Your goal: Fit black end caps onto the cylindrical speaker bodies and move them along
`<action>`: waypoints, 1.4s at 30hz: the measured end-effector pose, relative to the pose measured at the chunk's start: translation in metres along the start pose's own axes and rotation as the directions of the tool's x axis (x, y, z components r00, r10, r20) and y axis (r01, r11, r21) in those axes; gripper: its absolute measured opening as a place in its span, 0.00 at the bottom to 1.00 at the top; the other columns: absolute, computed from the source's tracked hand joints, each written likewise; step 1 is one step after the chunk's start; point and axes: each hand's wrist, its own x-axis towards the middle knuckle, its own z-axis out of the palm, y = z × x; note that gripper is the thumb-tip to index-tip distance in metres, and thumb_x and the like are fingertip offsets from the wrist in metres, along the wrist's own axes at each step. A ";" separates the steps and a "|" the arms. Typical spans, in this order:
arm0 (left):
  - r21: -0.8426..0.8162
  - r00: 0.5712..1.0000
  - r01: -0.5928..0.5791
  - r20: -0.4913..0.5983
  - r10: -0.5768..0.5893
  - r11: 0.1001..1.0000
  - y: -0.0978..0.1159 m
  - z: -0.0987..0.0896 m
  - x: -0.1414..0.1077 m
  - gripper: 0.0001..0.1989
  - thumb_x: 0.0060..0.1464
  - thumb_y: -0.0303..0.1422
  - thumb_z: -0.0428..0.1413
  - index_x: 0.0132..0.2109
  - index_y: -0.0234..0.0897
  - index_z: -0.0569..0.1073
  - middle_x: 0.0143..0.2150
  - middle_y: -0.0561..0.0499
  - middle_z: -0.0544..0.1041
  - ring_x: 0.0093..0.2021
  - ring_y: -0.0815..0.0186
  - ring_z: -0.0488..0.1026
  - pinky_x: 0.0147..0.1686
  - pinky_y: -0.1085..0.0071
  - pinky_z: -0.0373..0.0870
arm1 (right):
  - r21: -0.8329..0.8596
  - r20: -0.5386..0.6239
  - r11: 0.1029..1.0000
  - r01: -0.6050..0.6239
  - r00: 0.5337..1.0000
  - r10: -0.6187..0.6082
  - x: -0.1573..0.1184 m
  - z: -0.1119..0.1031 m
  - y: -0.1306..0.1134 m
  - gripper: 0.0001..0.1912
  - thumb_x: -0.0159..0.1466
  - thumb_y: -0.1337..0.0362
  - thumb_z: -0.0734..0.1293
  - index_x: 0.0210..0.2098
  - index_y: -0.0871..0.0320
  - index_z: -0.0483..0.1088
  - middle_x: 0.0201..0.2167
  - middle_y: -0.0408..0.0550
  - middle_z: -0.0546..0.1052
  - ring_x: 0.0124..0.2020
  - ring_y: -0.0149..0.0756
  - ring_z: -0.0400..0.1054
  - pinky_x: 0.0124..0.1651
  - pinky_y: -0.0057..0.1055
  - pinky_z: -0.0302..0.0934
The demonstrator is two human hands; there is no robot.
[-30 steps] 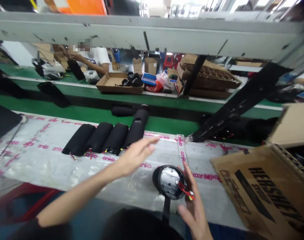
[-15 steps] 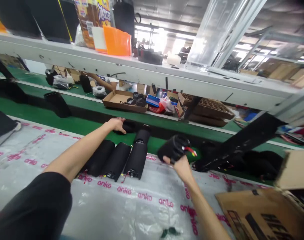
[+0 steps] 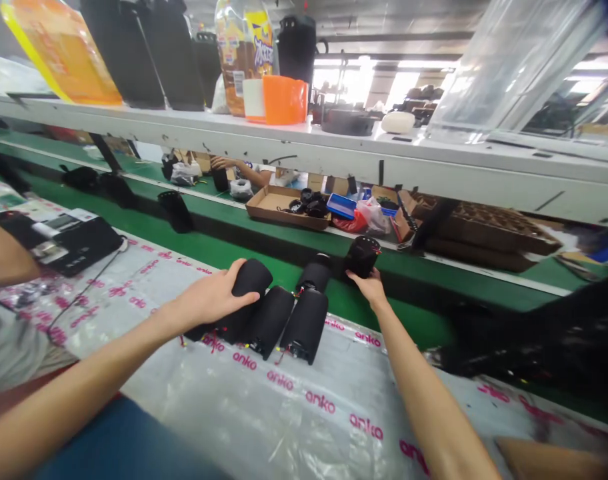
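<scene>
Several black cylinders lie side by side on the plastic-covered table (image 3: pixel 184 393), such as one black cylinder (image 3: pixel 307 323) with small wires at its near end. My left hand (image 3: pixel 229 290) is wrapped round the upper part of a black cylinder (image 3: pixel 253 275) at the left of the row. Further right, my right hand (image 3: pixel 370 283) grips another black cylinder (image 3: pixel 363 253), held upright over the green belt (image 3: pixel 344 297), its wired end up. Between my hands, a shorter-looking black cylinder (image 3: pixel 315 273) lies beyond the row.
A white shelf (image 3: pixel 234 137) crosses above the belt, bearing bottles and an orange roll (image 3: pixel 285 100). Behind stands an open cardboard box (image 3: pixel 284 207). A black cylinder (image 3: pixel 175 210) stands on the belt. At the left is a person's arm (image 3: pixel 7 257); another person's hand (image 3: pixel 227 163) shows beyond.
The view has swung left. My left hand has come back from the belt onto a cylinder in the row. My right hand has moved its cylinder away from me, over the belt, and turned it upright.
</scene>
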 end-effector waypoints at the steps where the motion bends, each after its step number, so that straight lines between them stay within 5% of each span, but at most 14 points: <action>1: 0.025 1.000 0.014 -0.004 -0.014 1.000 0.003 0.006 -0.005 0.51 0.63 0.64 0.47 0.80 0.35 0.47 0.62 0.28 0.78 0.59 0.34 0.79 0.54 0.50 0.73 | -0.010 0.013 0.999 -0.040 0.999 0.040 -0.009 -0.003 0.003 0.21 0.74 0.56 0.71 0.62 0.58 0.72 0.60 0.54 0.76 0.56 0.46 0.76 0.57 0.49 0.75; 9: 0.152 0.996 0.008 0.091 -0.022 0.988 0.027 0.008 -0.002 0.51 0.64 0.63 0.45 0.80 0.31 0.52 0.66 0.25 0.74 0.61 0.29 0.76 0.57 0.43 0.71 | -0.131 0.345 0.968 -0.212 0.906 0.245 -0.050 0.039 -0.046 0.21 0.74 0.54 0.70 0.61 0.59 0.72 0.57 0.54 0.78 0.52 0.43 0.77 0.53 0.46 0.76; 15: 0.090 0.999 -0.044 -0.025 0.046 0.995 0.021 0.004 -0.013 0.42 0.67 0.57 0.47 0.78 0.37 0.58 0.70 0.31 0.71 0.65 0.37 0.75 0.59 0.47 0.73 | -0.216 0.347 0.965 -0.151 0.912 0.220 -0.044 0.082 -0.108 0.22 0.73 0.56 0.71 0.63 0.58 0.71 0.62 0.55 0.75 0.58 0.48 0.75 0.59 0.51 0.74; 19: -0.104 0.949 -0.211 -0.259 0.178 0.972 0.019 0.006 -0.047 0.31 0.69 0.52 0.51 0.73 0.47 0.66 0.74 0.42 0.66 0.66 0.45 0.74 0.62 0.52 0.75 | -0.113 0.374 0.993 0.026 0.927 0.018 -0.051 0.058 -0.136 0.23 0.73 0.56 0.71 0.64 0.59 0.70 0.62 0.56 0.76 0.58 0.48 0.75 0.61 0.52 0.72; 22: -0.253 0.830 -0.443 -0.480 0.285 0.860 0.036 0.011 -0.076 0.27 0.70 0.47 0.55 0.71 0.52 0.66 0.75 0.46 0.65 0.71 0.50 0.70 0.67 0.53 0.72 | 0.003 0.394 0.976 0.216 0.897 -0.200 -0.064 0.006 -0.157 0.34 0.68 0.57 0.76 0.69 0.60 0.67 0.64 0.57 0.76 0.61 0.47 0.74 0.67 0.46 0.67; 24: -0.280 0.719 -0.575 -0.622 0.311 0.769 0.054 0.013 -0.089 0.31 0.68 0.43 0.60 0.74 0.54 0.62 0.76 0.46 0.64 0.75 0.50 0.65 0.71 0.52 0.68 | 0.063 0.426 0.922 0.382 0.825 -0.371 -0.087 -0.041 -0.168 0.44 0.58 0.60 0.81 0.70 0.54 0.67 0.66 0.50 0.76 0.65 0.47 0.72 0.70 0.41 0.64; 26: -0.260 0.629 -0.654 -0.708 0.321 0.710 0.075 0.014 -0.092 0.40 0.62 0.43 0.66 0.76 0.53 0.58 0.78 0.44 0.61 0.77 0.46 0.60 0.74 0.48 0.64 | 0.082 0.500 0.758 0.648 0.631 -0.594 -0.124 -0.087 -0.172 0.48 0.53 0.61 0.82 0.70 0.49 0.68 0.68 0.46 0.74 0.67 0.49 0.70 0.72 0.44 0.62; 28: -0.254 0.636 -0.686 -0.664 0.392 0.682 0.094 0.014 -0.090 0.51 0.53 0.48 0.72 0.77 0.51 0.56 0.78 0.41 0.60 0.77 0.41 0.60 0.74 0.45 0.62 | 0.026 0.608 0.556 0.831 0.429 -0.668 -0.172 -0.124 -0.170 0.47 0.53 0.63 0.80 0.71 0.48 0.68 0.66 0.48 0.76 0.64 0.52 0.72 0.70 0.48 0.65; 30: -0.306 0.706 -0.700 -0.429 0.563 0.645 0.111 0.018 -0.084 0.58 0.46 0.53 0.75 0.78 0.51 0.56 0.75 0.41 0.67 0.73 0.39 0.68 0.71 0.45 0.68 | -0.057 0.698 0.461 0.885 0.365 -0.616 -0.219 -0.150 -0.161 0.46 0.54 0.68 0.78 0.70 0.48 0.69 0.65 0.51 0.77 0.62 0.55 0.74 0.67 0.51 0.69; 32: -0.416 0.696 -0.683 -0.123 0.707 0.600 0.125 0.029 -0.080 0.58 0.44 0.54 0.75 0.77 0.55 0.58 0.70 0.43 0.75 0.67 0.39 0.75 0.65 0.47 0.74 | -0.098 0.716 0.453 0.886 0.379 -0.586 -0.254 -0.168 -0.143 0.46 0.55 0.73 0.77 0.71 0.46 0.68 0.66 0.50 0.77 0.65 0.57 0.72 0.70 0.53 0.67; 34: -0.546 0.683 -0.603 0.024 0.730 0.582 0.137 0.051 -0.079 0.53 0.46 0.51 0.74 0.76 0.55 0.61 0.67 0.44 0.78 0.65 0.40 0.77 0.63 0.49 0.75 | -0.144 0.642 0.504 0.852 0.468 -0.608 -0.276 -0.183 -0.115 0.45 0.57 0.73 0.76 0.71 0.41 0.68 0.68 0.46 0.75 0.69 0.56 0.69 0.75 0.57 0.61; 37: -0.788 0.826 -0.358 -0.018 0.563 0.501 0.150 0.105 -0.089 0.51 0.46 0.50 0.75 0.74 0.48 0.65 0.66 0.40 0.78 0.65 0.41 0.77 0.64 0.49 0.75 | -0.243 0.225 0.715 0.655 0.755 -0.616 -0.300 -0.198 -0.055 0.38 0.65 0.67 0.75 0.72 0.38 0.66 0.70 0.46 0.73 0.73 0.57 0.64 0.78 0.64 0.52; 39: -0.915 0.903 -0.205 -0.040 0.429 0.347 0.158 0.146 -0.101 0.55 0.45 0.52 0.75 0.74 0.44 0.62 0.66 0.37 0.78 0.65 0.42 0.77 0.63 0.49 0.75 | -0.092 -0.093 0.892 0.442 0.888 -0.449 -0.316 -0.193 -0.013 0.38 0.70 0.59 0.73 0.75 0.41 0.60 0.72 0.51 0.70 0.73 0.55 0.64 0.76 0.64 0.56; 42: -0.960 0.945 -0.169 -0.094 0.314 0.222 0.171 0.195 -0.120 0.60 0.43 0.53 0.75 0.76 0.43 0.56 0.71 0.34 0.70 0.71 0.41 0.70 0.69 0.47 0.70 | 0.335 0.039 0.913 0.232 0.965 -0.260 -0.336 -0.168 0.032 0.46 0.72 0.43 0.67 0.81 0.47 0.44 0.78 0.57 0.60 0.76 0.56 0.60 0.75 0.63 0.58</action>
